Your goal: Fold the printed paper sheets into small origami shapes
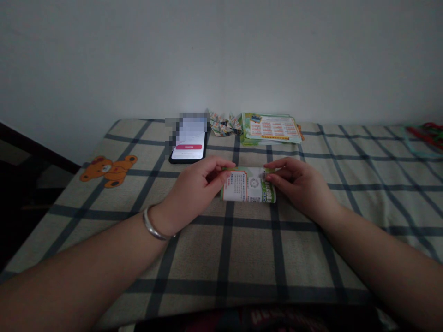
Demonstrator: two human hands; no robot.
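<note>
A folded sheet of printed paper (242,186), white and green with rows of text, is stretched between my two hands just over the checked cloth. My left hand (199,184) pinches its upper left corner between thumb and fingers; a silver bangle (152,226) is on that wrist. On the other side, my right hand (301,186) pinches the upper right corner the same way. The paper's long top edge looks like a fold, and its printed side faces me. Whether it touches the cloth along its lower edge I cannot tell.
Behind my hands lie a lit phone (188,140), several folded paper pieces (224,125) and a stack of printed sheets (272,129). An orange bear cutout (109,170) is on the left. Red and green cords (429,136) lie far right. A white wall (221,55) stands behind.
</note>
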